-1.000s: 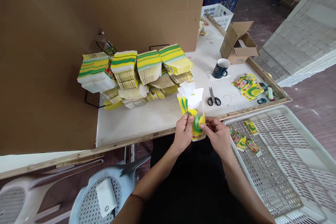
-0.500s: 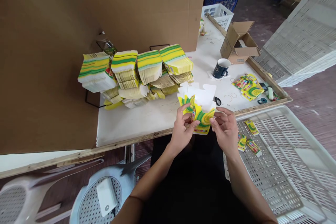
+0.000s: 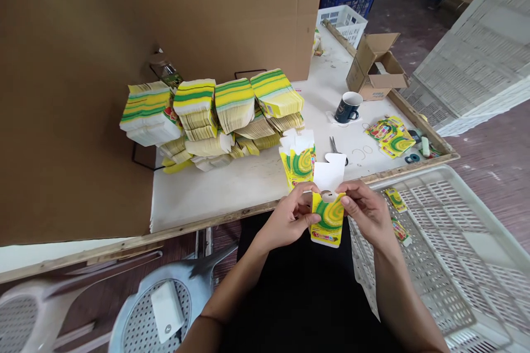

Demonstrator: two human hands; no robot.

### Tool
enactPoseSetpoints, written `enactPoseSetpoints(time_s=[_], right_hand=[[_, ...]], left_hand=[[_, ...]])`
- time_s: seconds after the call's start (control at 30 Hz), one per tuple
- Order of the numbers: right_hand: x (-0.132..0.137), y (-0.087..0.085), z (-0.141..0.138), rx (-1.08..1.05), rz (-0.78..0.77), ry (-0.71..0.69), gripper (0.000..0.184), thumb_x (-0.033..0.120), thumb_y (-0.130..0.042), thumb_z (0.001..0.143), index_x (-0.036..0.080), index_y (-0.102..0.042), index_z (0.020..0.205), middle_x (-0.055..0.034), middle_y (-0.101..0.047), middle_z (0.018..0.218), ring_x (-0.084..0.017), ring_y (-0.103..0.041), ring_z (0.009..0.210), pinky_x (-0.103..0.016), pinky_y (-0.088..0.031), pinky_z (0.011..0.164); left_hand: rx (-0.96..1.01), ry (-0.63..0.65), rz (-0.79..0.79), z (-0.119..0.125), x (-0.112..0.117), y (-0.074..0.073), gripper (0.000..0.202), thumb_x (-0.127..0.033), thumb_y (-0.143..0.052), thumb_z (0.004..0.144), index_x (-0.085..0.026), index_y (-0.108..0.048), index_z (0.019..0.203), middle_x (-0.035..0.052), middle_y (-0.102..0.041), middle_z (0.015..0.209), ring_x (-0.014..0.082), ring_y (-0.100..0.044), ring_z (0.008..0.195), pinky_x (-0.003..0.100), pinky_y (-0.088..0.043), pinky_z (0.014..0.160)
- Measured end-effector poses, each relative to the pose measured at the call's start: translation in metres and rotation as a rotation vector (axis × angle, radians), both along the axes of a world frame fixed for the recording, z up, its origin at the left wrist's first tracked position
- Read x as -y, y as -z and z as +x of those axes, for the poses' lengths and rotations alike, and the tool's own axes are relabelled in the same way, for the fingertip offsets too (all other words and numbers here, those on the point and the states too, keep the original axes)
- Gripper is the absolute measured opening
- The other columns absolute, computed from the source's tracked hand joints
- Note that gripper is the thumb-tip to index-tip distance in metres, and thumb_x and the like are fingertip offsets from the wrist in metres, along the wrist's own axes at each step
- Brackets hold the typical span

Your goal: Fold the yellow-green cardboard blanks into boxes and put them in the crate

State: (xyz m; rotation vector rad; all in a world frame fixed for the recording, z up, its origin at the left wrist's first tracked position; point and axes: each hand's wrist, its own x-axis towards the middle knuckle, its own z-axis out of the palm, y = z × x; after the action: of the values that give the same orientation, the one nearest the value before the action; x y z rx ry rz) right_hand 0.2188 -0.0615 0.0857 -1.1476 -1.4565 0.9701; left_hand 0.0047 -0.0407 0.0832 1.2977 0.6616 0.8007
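Observation:
A yellow and green carton is held upright over my lap, its white top flap standing up and its mouth slightly open. My left hand pinches its left edge between thumb and fingers. Gripping the upper right edge is my right hand. Just beyond, a few flat cartons lie on the table near its front edge. A pair of scissors rests behind the held carton, partly hidden by the flap.
Bundled stacks of flat cartons line a tall cardboard sheet. To the right are a dark mug, an open cardboard box and loose cartons. A white plastic crate holding small cartons stands beside my right arm.
One carton has come toward me, away from the others, and its mouth has opened. The other cartons now lie on the table, and the scissors show more.

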Motion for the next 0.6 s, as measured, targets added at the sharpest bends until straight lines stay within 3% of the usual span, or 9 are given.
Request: enactPoseSetpoints(time_s=[0.17,0.23,0.33,0.43,0.53,0.6], right_hand=[[-0.001,-0.004,0.001,0.076,0.075,0.005,0.017,0.032,-0.062,0.099,0.021,-0.069,0.088,-0.0005,-0.064,0.077,-0.011,-0.057,0.062,-0.022,-0.044,0.054],[-0.002,-0.002,0.0,0.093,0.141,0.037,0.016,0.03,-0.062,0.099,0.022,-0.07,0.087,-0.0015,-0.065,0.08,-0.013,-0.06,0.07,-0.024,-0.047,0.062],[-0.002,0.002,-0.003,0.036,0.149,0.132,0.012,0.032,-0.066,0.097,0.025,-0.071,0.105,-0.0036,-0.068,0.091,-0.015,-0.064,0.078,-0.025,-0.051,0.065],[-0.001,0.004,-0.001,0.029,0.129,0.234,0.029,0.042,-0.066,0.096,0.027,-0.069,0.121,-0.0055,-0.069,0.098,-0.017,-0.065,0.08,-0.028,-0.052,0.066],[0.0,-0.001,0.008,0.084,0.131,0.217,0.041,0.054,-0.05,0.101,0.025,-0.078,0.108,-0.0087,-0.071,0.099,-0.022,-0.066,0.091,-0.034,-0.054,0.077],[0.001,-0.008,0.011,0.102,0.046,0.13,0.043,0.057,-0.053,0.099,0.024,-0.079,0.103,-0.0088,-0.072,0.098,-0.023,-0.066,0.088,-0.034,-0.053,0.073]], left_hand=[[0.005,0.019,0.006,0.003,0.003,0.006,0.042,-0.033,-0.071,0.091,-0.023,-0.049,0.125,0.0054,-0.069,0.101,0.0163,-0.07,0.082,0.026,-0.055,0.074],[0.023,0.019,-0.036,0.004,0.003,0.005,0.06,-0.034,-0.071,0.092,-0.027,-0.039,0.142,0.0081,-0.071,0.109,0.0184,-0.072,0.086,0.028,-0.056,0.076],[0.023,0.038,-0.074,0.004,0.002,0.004,0.085,-0.035,-0.071,0.091,-0.032,-0.018,0.158,0.0115,-0.072,0.119,0.0208,-0.074,0.089,0.029,-0.057,0.075],[-0.024,0.041,-0.01,0.004,0.001,0.005,0.074,-0.038,-0.069,0.092,-0.029,-0.032,0.156,0.0126,-0.072,0.12,0.0211,-0.074,0.087,0.03,-0.058,0.075],[-0.09,-0.018,0.068,0.006,0.002,0.008,0.058,-0.038,-0.066,0.094,-0.027,-0.048,0.148,0.012,-0.072,0.118,0.019,-0.073,0.082,0.031,-0.06,0.075],[-0.109,-0.06,0.113,0.008,0.003,0.009,0.053,-0.037,-0.066,0.094,-0.027,-0.052,0.145,0.0114,-0.071,0.121,0.0184,-0.072,0.083,0.031,-0.061,0.077]])
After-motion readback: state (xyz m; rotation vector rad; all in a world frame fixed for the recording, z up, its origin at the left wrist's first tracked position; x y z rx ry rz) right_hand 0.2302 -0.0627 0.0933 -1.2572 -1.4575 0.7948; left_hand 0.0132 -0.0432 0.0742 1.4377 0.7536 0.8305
